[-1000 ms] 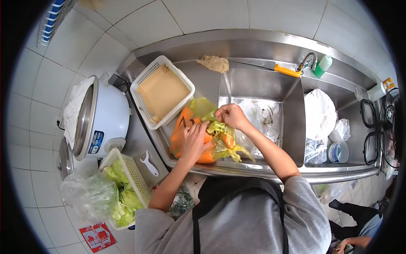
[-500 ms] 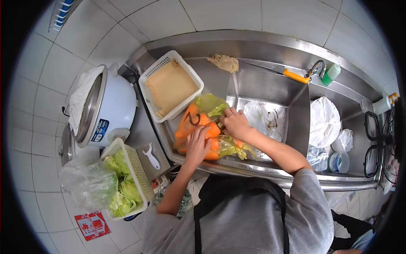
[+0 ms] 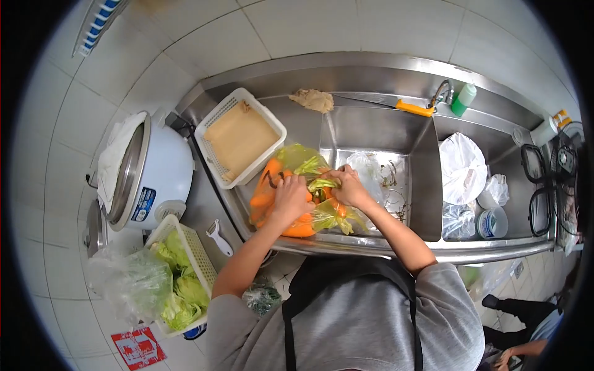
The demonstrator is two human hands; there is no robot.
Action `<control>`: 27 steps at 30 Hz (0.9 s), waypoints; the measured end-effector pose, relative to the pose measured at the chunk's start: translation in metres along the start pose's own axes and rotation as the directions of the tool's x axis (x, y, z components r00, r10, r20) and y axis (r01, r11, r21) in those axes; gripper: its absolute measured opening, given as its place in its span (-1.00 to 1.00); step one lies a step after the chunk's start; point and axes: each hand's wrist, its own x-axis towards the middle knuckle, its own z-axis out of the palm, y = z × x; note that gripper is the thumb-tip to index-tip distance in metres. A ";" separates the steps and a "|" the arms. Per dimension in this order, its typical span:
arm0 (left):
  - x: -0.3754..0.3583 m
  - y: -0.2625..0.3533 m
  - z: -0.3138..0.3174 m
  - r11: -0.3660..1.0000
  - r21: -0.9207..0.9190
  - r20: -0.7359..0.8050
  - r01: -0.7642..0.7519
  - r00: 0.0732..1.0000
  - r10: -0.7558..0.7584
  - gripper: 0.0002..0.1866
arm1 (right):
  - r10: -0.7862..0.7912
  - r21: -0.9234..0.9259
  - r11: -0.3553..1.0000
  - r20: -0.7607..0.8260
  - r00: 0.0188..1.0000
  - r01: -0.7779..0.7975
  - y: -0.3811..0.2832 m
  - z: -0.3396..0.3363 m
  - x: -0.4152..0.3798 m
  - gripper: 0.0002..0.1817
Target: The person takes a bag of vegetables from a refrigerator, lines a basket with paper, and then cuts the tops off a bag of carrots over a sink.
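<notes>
A thin yellowish plastic bag (image 3: 339, 217) full of orange carrots (image 3: 265, 196) lies on the sink's left ledge, bearing dark curved marks. Across its top, my left hand (image 3: 292, 199) has its fingers curled in at the opening, gripping the plastic beside a carrot end. My right hand (image 3: 348, 187) pinches the bag's other side, with the thumb and fingers close together. Between both hands show pale green stalks (image 3: 322, 184) and carrot ends. My fingertips are partly hidden by the bunched plastic.
Left of the bag stands a white basket (image 3: 273, 122) with a tan lining. A yellow-handled knife (image 3: 414, 108) rests behind the sink basin (image 3: 371, 130). A white peeler (image 3: 219, 238), lettuce basket (image 3: 201, 253) and rice cooker (image 3: 167, 170) are at left. Another person (image 3: 532, 328) is lower right.
My left hand has slid inward over the carrots to the bag's opening, nearer my right hand. More of the green stalks shows between them. The camera view has shifted slightly.
</notes>
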 end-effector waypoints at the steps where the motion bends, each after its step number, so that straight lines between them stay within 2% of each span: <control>1: -0.002 -0.002 -0.001 0.995 -0.100 -0.031 0.014 0.999 -0.018 -0.45 | -0.019 0.068 0.997 -0.098 0.995 0.026 0.004 0.004 -0.003 -0.58; 2: -0.004 -0.003 -0.004 0.980 -0.199 -0.058 0.024 0.998 -0.036 -0.48 | -0.011 0.071 0.997 -0.119 0.993 0.020 0.012 0.008 0.001 -0.58; 4: -0.011 -0.009 -0.015 0.973 -0.233 -0.065 0.005 0.998 -0.020 -0.44 | 0.077 0.184 0.981 -0.126 0.989 -0.053 0.028 0.014 0.009 -0.68; 5: -0.016 -0.013 -0.025 0.950 -0.312 -0.136 0.016 0.989 -0.061 -0.39 | 0.113 0.286 0.956 -0.138 0.984 -0.070 0.030 0.012 0.010 -0.77; 6: -0.020 -0.016 -0.033 0.921 -0.390 -0.199 0.023 0.974 -0.108 -0.34 | 0.124 0.292 0.954 -0.158 0.980 -0.074 0.032 0.010 0.011 -0.77; 7: -0.025 -0.017 -0.038 0.923 -0.386 -0.197 0.007 0.976 -0.090 -0.34 | 0.086 0.321 0.946 -0.132 0.987 -0.039 0.028 0.007 0.010 -0.74; 9: -0.031 -0.018 -0.043 0.916 -0.401 -0.358 0.016 0.917 -0.173 -0.30 | 0.050 0.350 0.937 -0.111 0.993 -0.008 0.016 -0.004 0.004 -0.70; 10: -0.028 -0.021 -0.044 0.919 -0.395 -0.363 0.004 0.918 -0.160 -0.30 | -0.103 0.285 0.945 -0.198 0.975 0.158 0.004 -0.016 0.002 -0.69; 12: -0.020 -0.026 -0.045 0.672 -0.730 -0.453 -0.124 0.824 -0.341 -0.37 | -0.406 0.109 0.881 -0.324 0.854 0.461 -0.014 -0.031 0.003 -0.64; 13: -0.017 -0.032 -0.039 0.570 -0.794 -0.477 -0.211 0.797 -0.370 -0.48 | -0.403 0.109 0.882 -0.329 0.854 0.458 -0.020 -0.026 0.007 -0.64; 14: -0.009 -0.034 -0.039 0.571 -0.794 -0.476 -0.210 0.800 -0.366 -0.48 | -0.471 0.101 0.854 -0.262 0.842 0.510 -0.027 -0.018 0.012 -0.65; 15: -0.003 -0.034 -0.037 0.444 -0.883 -0.368 -0.151 0.811 -0.455 -0.50 | -0.534 0.103 0.824 -0.184 0.825 0.557 -0.028 -0.012 0.013 -0.67; 16: -0.001 -0.036 -0.031 0.303 -0.949 -0.245 -0.087 0.809 -0.534 -0.53 | -0.531 0.115 0.826 -0.171 0.830 0.552 -0.021 -0.013 0.015 -0.67; 17: 0.002 -0.051 0.008 0.317 -0.944 -0.243 -0.091 0.842 -0.482 -0.41 | -0.451 0.039 0.878 -0.266 0.852 0.477 -0.008 -0.020 0.024 -0.67; 18: 0.004 -0.054 0.033 0.319 -0.944 -0.244 -0.088 0.835 -0.492 -0.41 | -0.376 -0.031 0.919 -0.368 0.850 0.394 0.010 -0.031 0.040 -0.67; 19: 0.006 -0.049 0.055 0.346 -0.931 -0.305 -0.117 0.769 -0.562 -0.40 | -0.474 -0.372 0.868 -0.420 0.774 0.330 0.065 -0.046 0.076 -0.64; 20: 0.001 -0.047 0.073 0.372 -0.919 -0.350 -0.128 0.699 -0.624 -0.38 | -0.269 -0.392 0.915 -0.401 0.876 0.101 0.089 -0.084 0.090 -0.64; 21: 0.002 -0.053 0.082 0.243 -0.959 -0.269 -0.144 0.724 -0.635 -0.38 | -0.331 -0.566 0.822 -0.570 0.752 -0.068 0.110 -0.111 0.100 -0.58; 22: 0.000 -0.045 0.073 0.234 -0.965 -0.245 -0.119 0.725 -0.644 -0.38 | -0.340 -0.717 0.671 -0.523 0.781 -0.187 0.128 -0.142 0.110 -0.44; 24: 0.009 -0.024 0.027 0.271 -0.960 -0.159 0.074 0.655 -0.739 -0.43 | -0.237 -0.824 0.475 -0.457 0.857 -0.309 0.189 -0.171 0.142 -0.48; 25: 0.012 -0.034 0.017 0.293 -0.956 -0.166 0.034 0.760 -0.629 -0.51 | -0.157 -0.849 0.435 -0.399 0.903 -0.299 0.204 -0.184 0.151 -0.47; 26: 0.014 -0.036 -0.010 0.298 -0.953 -0.163 0.043 0.758 -0.631 -0.51 | -0.069 -0.873 0.397 -0.337 0.939 -0.284 0.215 -0.189 0.154 -0.46; 27: 0.020 -0.030 -0.047 0.199 -0.979 -0.096 0.036 0.782 -0.616 -0.55 | -0.094 -0.885 0.392 -0.310 0.946 -0.251 0.220 -0.193 0.154 -0.49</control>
